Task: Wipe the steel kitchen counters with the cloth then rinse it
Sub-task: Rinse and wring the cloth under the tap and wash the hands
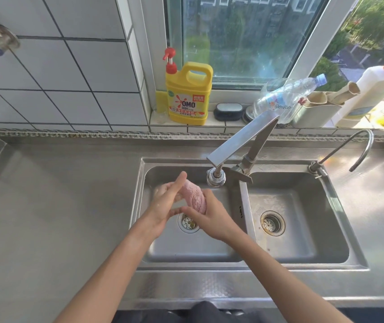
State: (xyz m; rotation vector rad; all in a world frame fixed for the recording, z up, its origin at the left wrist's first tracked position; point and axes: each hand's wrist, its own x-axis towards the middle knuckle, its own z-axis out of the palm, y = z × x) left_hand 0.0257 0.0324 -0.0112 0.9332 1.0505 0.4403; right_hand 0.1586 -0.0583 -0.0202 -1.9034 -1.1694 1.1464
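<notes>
The pale pink, nubbly-textured cloth [194, 197] is bunched into a thick, lumpy roll, tilted from upper left to lower right, and held over the left basin of the double stainless-steel sink [244, 264], above that basin's round drain strainer [188, 223]. The right hand [212, 217] grips the roll's lower end, fingers wrapped round the far side. The left hand [165, 201] lies against the cloth's left flank with fingers stretched out straight, pressing rather than curling round it. The head of the angular steel mixer tap [240, 145] hangs just above and right of the cloth. The brushed steel counter [58, 206] surrounds the sink. On the tiled window ledge behind stand a yellow detergent jug with a red pump [187, 94] and a clear plastic bottle [286, 96] lying tilted.
</notes>
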